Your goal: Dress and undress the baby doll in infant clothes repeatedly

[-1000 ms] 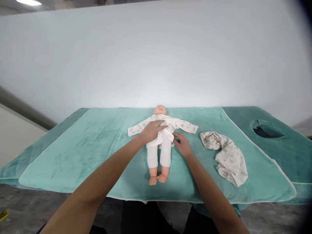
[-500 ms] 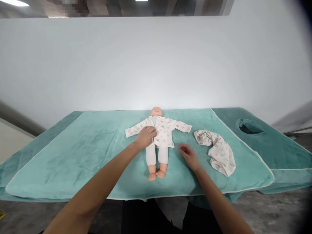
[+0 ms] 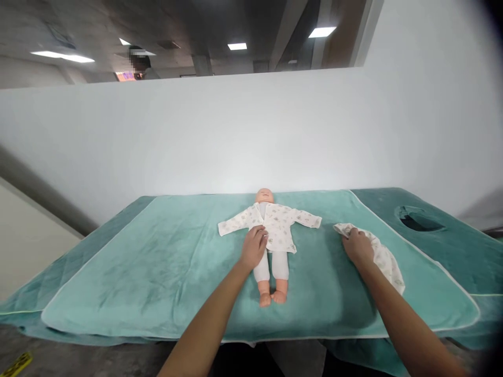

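A baby doll (image 3: 280,264) lies on its back with its head towards the wall, its bare feet towards me. It wears a white printed wrap shirt (image 3: 279,230) and white leggings. My left hand (image 3: 254,245) rests on the lower front of the shirt, fingers laid over the cloth and not visibly gripping. Off to the right is a crumpled white printed baby garment (image 3: 387,262); its exact kind does not show. My right hand (image 3: 358,247) is closed on its upper end, and the forearm hides part of it.
A light green blanket (image 3: 157,272) with white edging lies over a darker green padded bed (image 3: 428,251). The bed has a face hole (image 3: 421,222) at the right. A white partition (image 3: 236,136) stands behind, with a person (image 3: 143,65) beyond it.
My right hand has moved right from beside the doll and taken hold of the crumpled garment. My left hand stays on the doll's shirt. The camera view has tilted up.
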Demonstrator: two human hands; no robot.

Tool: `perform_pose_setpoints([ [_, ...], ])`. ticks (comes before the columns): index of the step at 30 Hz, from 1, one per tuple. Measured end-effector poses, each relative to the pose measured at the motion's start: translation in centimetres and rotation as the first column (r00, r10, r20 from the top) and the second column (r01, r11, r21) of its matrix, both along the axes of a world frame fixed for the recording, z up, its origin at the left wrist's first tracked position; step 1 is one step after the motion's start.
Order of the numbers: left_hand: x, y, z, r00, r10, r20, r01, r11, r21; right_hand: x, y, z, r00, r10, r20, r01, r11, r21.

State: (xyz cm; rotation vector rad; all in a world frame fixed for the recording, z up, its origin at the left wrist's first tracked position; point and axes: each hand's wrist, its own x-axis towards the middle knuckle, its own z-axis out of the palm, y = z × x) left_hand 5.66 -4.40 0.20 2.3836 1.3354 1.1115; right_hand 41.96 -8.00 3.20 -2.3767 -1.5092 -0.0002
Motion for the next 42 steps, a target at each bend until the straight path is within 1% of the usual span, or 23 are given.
perform_pose_setpoints([
  [2, 0.0, -0.2, 0.2, 1.0, -0.008, 0.018, 0.007, 1.0, 0.011, -2.0, 0.0, 2.1, 0.972, 0.125, -0.2, -0.113, 0.991, 0.071],
  [4, 0.1, -0.5, 0.6, 0.999, -0.005, 0.043, 0.006, 1.0, -0.014, -4.6, -0.3, 4.4, 0.857, 0.324, -0.401, -0.253, 0.942, 0.221],
  [6, 0.7, -1.0, 1.6, 0.996, -0.002, 0.09, 0.009, 0.996, -0.083, -7.5, -0.7, 6.8, 0.664, 0.5, -0.555, -0.315, 0.861, 0.399],
  [8, 1.5, -1.7, 3.3, 0.985, -0.036, 0.167, 0.06, 0.988, -0.144, -10.1, -1.3, 9.1, 0.421, 0.612, -0.67, -0.282, 0.79, 0.544],
  [10, 2.4, -2.7, 5.6, 0.96, -0.118, 0.254, 0.153, 0.981, -0.123, -12.2, -1.6, 11.2, 0.163, 0.664, -0.73, -0.232, 0.745, 0.626],
  [12, 3.1, -3.7, 8.3, 0.927, -0.196, 0.319, 0.217, 0.976, -0.029, -13.7, -1.7, 12.8, -0.054, 0.66, -0.749, -0.225, 0.723, 0.653],
  [14, 3.3, -4.4, 10.9, 0.9, -0.233, 0.369, 0.245, 0.969, 0.015, -14.6, -1.4, 13.8, -0.193, 0.629, -0.753, -0.237, 0.715, 0.658],
  [17, 2.9, -5.1, 13.5, 0.857, -0.274, 0.436, 0.322, 0.946, -0.039, -15.3, -0.9, 14.7, -0.301, 0.616, -0.728, -0.233, 0.693, 0.683],
  [19, 2.5, -5.7, 14.4, 0.806, -0.317, 0.499, 0.407, 0.91, -0.079, -15.6, -0.8, 15.0, -0.344, 0.626, -0.7, -0.239, 0.662, 0.71],
  [21, 2.3, -6.4, 14.7, 0.749, -0.327, 0.576, 0.448, 0.891, -0.077, -15.9, -0.9, 15.2, -0.359, 0.652, -0.668, -0.26, 0.617, 0.743],
  [22, 2.3, -6.8, 14.8, 0.736, -0.305, 0.604, 0.429, 0.901, -0.068, -16.0, -1.1, 15.2, -0.354, 0.673, -0.649, -0.286, 0.583, 0.76],
  [24, 2.3, -7.6, 14.8, 0.753, -0.21, 0.624, 0.314, 0.947, -0.061, -16.2, -1.6, 15.1, -0.309, 0.739, -0.599, -0.381, 0.481, 0.789],
  [25, 2.3, -8.0, 14.7, 0.768, -0.151, 0.623, 0.239, 0.969, -0.061, -16.1, -1.9, 15.0, -0.258, 0.782, -0.567, -0.454, 0.42, 0.786],
  [27, 2.1, -8.6, 14.5, 0.771, -0.049, 0.635, 0.126, 0.989, -0.077, -15.9, -2.5, 14.5, -0.087, 0.883, -0.46, -0.583, 0.33, 0.743],
  [28, 2.0, -8.9, 14.4, 0.753, -0.017, 0.658, 0.105, 0.99, -0.095, -15.7, -2.8, 14.2, 0.021, 0.925, -0.38, -0.611, 0.313, 0.727],
  [30, 1.5, -9.1, 14.3, 0.695, 0.022, 0.719, 0.129, 0.98, -0.154, -15.2, -3.3, 13.8, 0.222, 0.95, -0.22, -0.6, 0.311, 0.737],
  [31, 1.3, -9.2, 14.3, 0.667, 0.039, 0.744, 0.158, 0.968, -0.193, -15.0, -3.5, 13.7, 0.286, 0.944, -0.163, -0.582, 0.306, 0.754],
  [32, 1.1, -9.3, 14.4, 0.646, 0.054, 0.761, 0.192, 0.954, -0.23, -14.8, -3.7, 13.6, 0.312, 0.941, -0.129, -0.579, 0.296, 0.76],
  [34, 0.8, -9.4, 14.8, 0.623, 0.066, 0.779, 0.262, 0.921, -0.288, -14.5, -4.0, 13.7, 0.274, 0.951, -0.144, -0.622, 0.29, 0.728],
  [36, 0.7, -9.5, 15.5, 0.608, 0.058, 0.792, 0.317, 0.897, -0.309, -14.3, -4.1, 13.7, 0.203, 0.943, -0.263, -0.662, 0.33, 0.673],
  [38, 0.8, -9.7, 16.3, 0.567, 0.042, 0.823, 0.351, 0.891, -0.287, -14.2, -4.2, 13.6, 0.123, 0.907, -0.402, -0.639, 0.382, 0.667],
  [40, 1.0, -9.7, 16.7, 0.477, 0.04, 0.878, 0.378, 0.892, -0.246, -14.1, -4.1, 13.4, 0.02, 0.878, -0.477, -0.556, 0.407, 0.725],
  [42, 1.2, -9.7, 16.7, 0.356, 0.063, 0.932, 0.408, 0.887, -0.216, -14.0, -4.1, 13.3, -0.082, 0.866, -0.492, -0.448, 0.409, 0.795],
])
